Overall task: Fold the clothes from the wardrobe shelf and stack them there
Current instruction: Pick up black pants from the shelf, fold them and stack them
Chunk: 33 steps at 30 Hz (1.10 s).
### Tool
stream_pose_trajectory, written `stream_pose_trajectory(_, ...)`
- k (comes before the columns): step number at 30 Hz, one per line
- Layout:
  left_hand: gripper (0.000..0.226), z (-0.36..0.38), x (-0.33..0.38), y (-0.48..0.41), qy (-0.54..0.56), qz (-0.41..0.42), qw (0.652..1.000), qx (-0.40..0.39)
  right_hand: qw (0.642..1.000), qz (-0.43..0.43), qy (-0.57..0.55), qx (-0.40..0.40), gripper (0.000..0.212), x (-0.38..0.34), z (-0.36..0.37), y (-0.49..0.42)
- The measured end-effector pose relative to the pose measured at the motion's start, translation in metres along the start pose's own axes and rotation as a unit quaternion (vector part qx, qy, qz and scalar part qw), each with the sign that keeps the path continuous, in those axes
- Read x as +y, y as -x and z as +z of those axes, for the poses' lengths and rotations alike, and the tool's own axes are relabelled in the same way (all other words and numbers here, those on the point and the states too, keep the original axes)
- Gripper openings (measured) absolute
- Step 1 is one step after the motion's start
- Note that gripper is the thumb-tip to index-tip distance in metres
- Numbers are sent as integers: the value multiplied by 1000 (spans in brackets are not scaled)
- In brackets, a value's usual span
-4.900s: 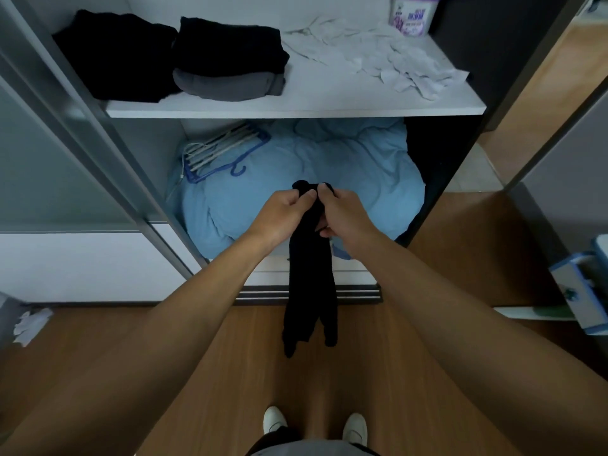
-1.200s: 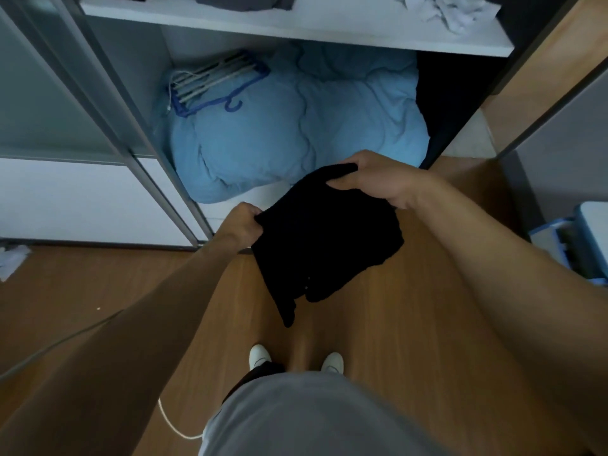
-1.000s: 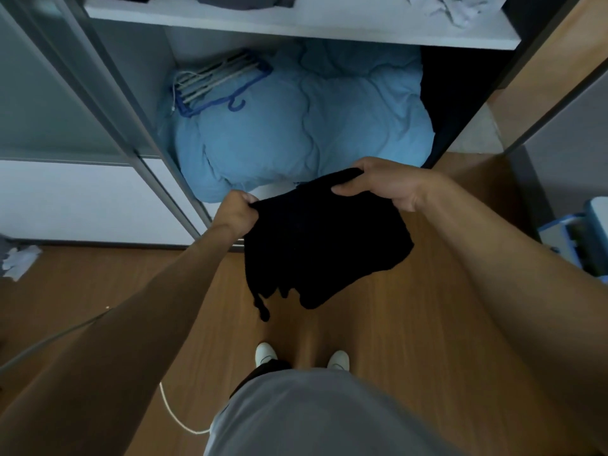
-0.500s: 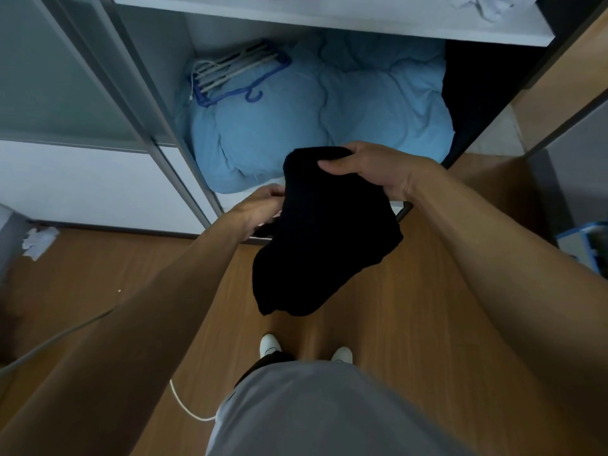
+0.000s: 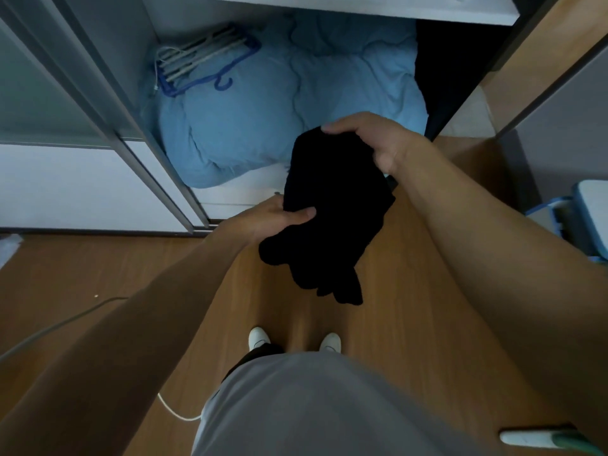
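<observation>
A black garment (image 5: pixel 332 209), partly folded, hangs in the air in front of the wardrobe, over the wooden floor. My right hand (image 5: pixel 371 139) grips its top edge, fingers curled over the cloth. My left hand (image 5: pixel 273 218) holds its left side lower down, thumb pressed on top of the fabric. A loose end of the garment dangles below. Only the front edge of the white wardrobe shelf (image 5: pixel 427 11) shows at the top of the view; the stacked clothes on it are out of sight.
A light blue duvet (image 5: pixel 279 120) fills the lower wardrobe compartment, with blue and white hangers (image 5: pixel 200 60) on it. The sliding door frame (image 5: pixel 108 126) stands to the left. A white cable (image 5: pixel 174 411) lies on the floor. A blue and white object (image 5: pixel 579 218) stands at the right.
The long hanging garment has been folded shorter. In the last second my left hand moved from its upper left corner down to its left side, and the camera tilted further down.
</observation>
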<state>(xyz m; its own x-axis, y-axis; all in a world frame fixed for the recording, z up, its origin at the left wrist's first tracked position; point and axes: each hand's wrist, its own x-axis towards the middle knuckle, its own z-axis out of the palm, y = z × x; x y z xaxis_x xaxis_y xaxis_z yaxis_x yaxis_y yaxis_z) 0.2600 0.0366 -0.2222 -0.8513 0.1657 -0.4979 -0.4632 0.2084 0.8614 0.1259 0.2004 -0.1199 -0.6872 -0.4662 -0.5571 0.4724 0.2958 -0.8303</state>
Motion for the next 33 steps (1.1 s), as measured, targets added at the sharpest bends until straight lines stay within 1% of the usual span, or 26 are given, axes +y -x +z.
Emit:
stream_pose_trajectory(2,46,6,3,-9,47,24,998,36,988,-30,-143,45,44,10,-9,0)
stream_pose_trajectory(3,45,8,5,-12,65,38,995,58,981,-30,-177,70,53,20,-14,2)
stream_pose_trajectory(4,45,10,8,-14,80,51,992,81,980,-20,-183,80,61,34,-19,5)
stream_pose_trajectory(5,44,12,12,-16,92,62,988,103,981,-2,-183,72,65,52,-21,10)
stream_pose_trajectory(8,40,13,21,-22,94,79,981,149,978,47,-204,-10,68,103,-13,23)
stream_pose_trajectory(9,42,13,23,-22,88,75,981,158,981,50,-185,-9,65,114,-11,25)
stream_pose_trajectory(12,54,9,21,-21,71,56,979,180,996,27,-43,72,44,123,-7,27)
stream_pose_trajectory(13,58,7,19,-20,66,47,980,183,996,12,1,84,37,122,-9,27)
stream_pose_trajectory(14,61,4,17,-19,64,39,980,185,996,-1,41,83,33,117,-12,28)
stream_pose_trajectory(16,61,-3,13,-18,71,29,980,183,991,-19,111,66,30,103,-17,32)
stream_pose_trajectory(18,47,-9,12,-17,88,29,981,169,990,-36,123,63,28,87,-22,33)
stream_pose_trajectory(19,38,-10,14,-15,100,29,982,157,992,-47,96,63,26,81,-24,34)
stream_pose_trajectory(21,27,-12,19,-10,136,26,982,130,996,-78,-13,45,27,77,-30,34)
stream_pose_trajectory(23,26,-11,27,-4,182,15,976,120,986,-110,-125,-8,40,87,-34,35)
stream_pose_trajectory(24,24,-11,33,-2,205,10,971,122,983,-114,-138,-30,44,96,-33,35)
stream_pose_trajectory(25,22,-11,38,1,226,4,966,125,987,-110,-112,-41,49,107,-30,35)
stream_pose_trajectory(27,23,-10,47,5,254,-9,960,118,993,-99,-25,-63,56,125,-18,35)
stream_pose_trajectory(29,29,-10,52,7,268,-31,958,94,991,-106,-13,-79,61,133,-3,32)
stream_pose_trajectory(31,32,-10,55,8,275,-57,957,68,990,-125,-18,-60,67,127,10,28)
stream_pose_trajectory(33,36,-14,57,9,277,-67,957,57,991,-132,-7,-19,74,119,19,24)
